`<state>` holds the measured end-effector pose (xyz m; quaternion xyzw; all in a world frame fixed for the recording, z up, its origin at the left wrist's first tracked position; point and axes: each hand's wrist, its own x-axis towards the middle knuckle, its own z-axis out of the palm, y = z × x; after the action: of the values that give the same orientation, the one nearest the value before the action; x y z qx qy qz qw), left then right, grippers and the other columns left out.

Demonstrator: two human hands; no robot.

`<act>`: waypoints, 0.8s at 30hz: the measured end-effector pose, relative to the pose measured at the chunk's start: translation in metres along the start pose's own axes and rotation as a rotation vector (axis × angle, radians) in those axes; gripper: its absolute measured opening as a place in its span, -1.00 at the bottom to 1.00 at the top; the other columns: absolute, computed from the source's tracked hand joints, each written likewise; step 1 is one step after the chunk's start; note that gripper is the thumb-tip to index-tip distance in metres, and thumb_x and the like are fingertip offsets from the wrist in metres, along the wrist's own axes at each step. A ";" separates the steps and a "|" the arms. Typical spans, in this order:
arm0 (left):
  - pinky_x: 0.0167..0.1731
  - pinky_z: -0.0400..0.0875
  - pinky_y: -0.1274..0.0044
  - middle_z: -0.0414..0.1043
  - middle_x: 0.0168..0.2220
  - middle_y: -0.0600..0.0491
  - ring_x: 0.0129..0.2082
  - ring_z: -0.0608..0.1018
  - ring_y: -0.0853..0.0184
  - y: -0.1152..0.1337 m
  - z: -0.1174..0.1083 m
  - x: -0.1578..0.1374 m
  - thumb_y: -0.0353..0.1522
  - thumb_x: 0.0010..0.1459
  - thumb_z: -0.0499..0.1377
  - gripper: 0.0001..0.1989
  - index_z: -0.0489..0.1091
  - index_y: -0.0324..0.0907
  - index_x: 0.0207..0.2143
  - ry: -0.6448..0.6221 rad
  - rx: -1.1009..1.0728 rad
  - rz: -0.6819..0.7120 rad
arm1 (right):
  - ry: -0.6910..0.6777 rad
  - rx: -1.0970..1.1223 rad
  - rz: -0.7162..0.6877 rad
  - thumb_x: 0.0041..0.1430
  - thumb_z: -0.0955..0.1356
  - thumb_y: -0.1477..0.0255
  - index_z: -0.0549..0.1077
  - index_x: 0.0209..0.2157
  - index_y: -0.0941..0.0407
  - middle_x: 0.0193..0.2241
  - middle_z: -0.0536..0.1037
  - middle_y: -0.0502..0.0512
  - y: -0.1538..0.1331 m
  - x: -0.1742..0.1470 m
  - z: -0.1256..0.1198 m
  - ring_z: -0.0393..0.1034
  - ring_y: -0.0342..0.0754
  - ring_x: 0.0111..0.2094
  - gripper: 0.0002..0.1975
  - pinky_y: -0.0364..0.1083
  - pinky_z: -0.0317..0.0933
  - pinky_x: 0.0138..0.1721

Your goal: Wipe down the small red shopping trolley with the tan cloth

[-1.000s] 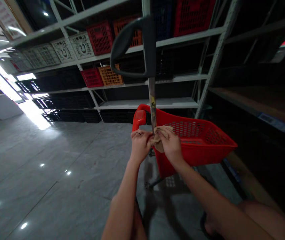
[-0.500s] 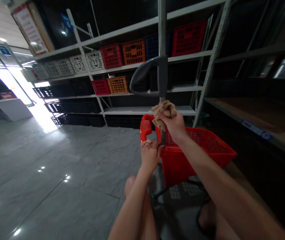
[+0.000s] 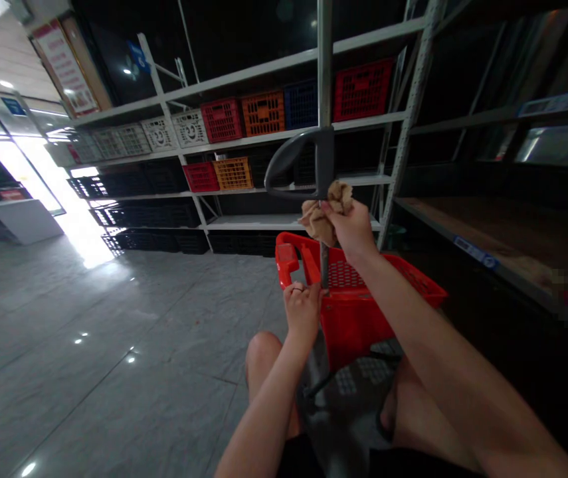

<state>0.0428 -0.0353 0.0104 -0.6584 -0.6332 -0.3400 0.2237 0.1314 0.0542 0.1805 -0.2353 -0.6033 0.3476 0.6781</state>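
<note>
In the head view my right hand point(image 3: 356, 229) holds a crumpled brown cloth point(image 3: 318, 224) around an upright metal pole point(image 3: 324, 265), just below a grey plastic loop handle point(image 3: 324, 166). My left hand point(image 3: 302, 311) is closed at the foot of the same pole, against the rim of a red plastic shopping cart point(image 3: 351, 328). Its fingertips are partly hidden there. The cart's red handle point(image 3: 286, 259) sticks out left of the pole, just above my left hand.
Metal shelving point(image 3: 244, 143) behind carries red, orange, blue and white crates, with black crates point(image 3: 149, 212) lower down. A wooden shelf point(image 3: 463, 219) runs along the right. Grey tiled floor point(image 3: 139, 358) spreads to the left, and my bare knee point(image 3: 264, 352) is beside the cart.
My right hand and the cloth have slid slightly up the pole, closer to the grey handle. My left hand stays at the pole's foot. The view has turned a little.
</note>
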 end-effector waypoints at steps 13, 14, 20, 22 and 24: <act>-0.05 0.40 0.42 0.62 -0.28 0.00 -0.19 0.60 0.25 -0.075 -0.040 0.052 -0.29 0.41 0.07 -0.74 0.57 -0.10 -0.21 -0.311 -0.151 0.325 | -0.398 -0.730 -0.023 0.07 0.21 0.62 0.53 0.00 0.17 0.05 0.58 0.29 0.134 -0.151 -0.157 0.40 0.11 0.12 -0.51 0.16 0.18 0.26; -0.04 0.41 0.42 0.60 -0.33 0.00 -0.22 0.59 0.26 -0.078 -0.035 0.052 -0.30 0.42 0.06 -0.70 0.55 -0.13 -0.29 -0.309 -0.151 0.333 | -0.380 -0.790 -0.002 0.05 0.21 0.63 0.54 -0.02 0.19 0.03 0.59 0.32 0.140 -0.148 -0.171 0.41 0.13 0.10 -0.52 0.16 0.19 0.25; -0.03 0.41 0.37 0.51 -0.42 -0.03 -0.28 0.55 0.26 -0.072 0.001 0.036 -0.39 0.45 -0.10 -0.55 0.42 -0.17 -0.47 -0.089 -0.125 0.170 | -0.336 -0.962 0.035 0.12 0.24 0.60 0.56 -0.09 0.23 -0.03 0.62 0.38 0.132 -0.151 -0.149 0.45 0.22 0.05 -0.63 0.21 0.18 0.21; -0.02 0.41 0.35 0.51 -0.40 -0.05 -0.25 0.55 0.23 -0.072 0.007 0.034 -0.39 0.46 -0.14 -0.54 0.41 -0.16 -0.45 -0.049 -0.118 0.135 | -0.347 -0.877 -0.029 0.16 0.22 0.61 0.53 0.02 0.15 0.05 0.60 0.26 0.117 -0.159 -0.102 0.41 0.17 0.14 -0.56 0.21 0.09 0.28; 0.00 0.40 0.34 0.51 -0.37 -0.08 -0.22 0.54 0.21 -0.074 0.010 0.035 -0.37 0.47 -0.16 -0.54 0.41 -0.17 -0.42 -0.037 -0.122 0.121 | -0.237 -0.800 -0.017 0.26 0.21 0.53 0.47 0.13 0.12 0.15 0.54 0.26 0.104 -0.166 -0.055 0.36 0.14 0.21 -0.56 0.20 0.09 0.31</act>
<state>-0.0297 0.0033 0.0192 -0.7140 -0.5745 -0.3513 0.1916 0.1606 0.0019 -0.0140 -0.4333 -0.7666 0.1049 0.4621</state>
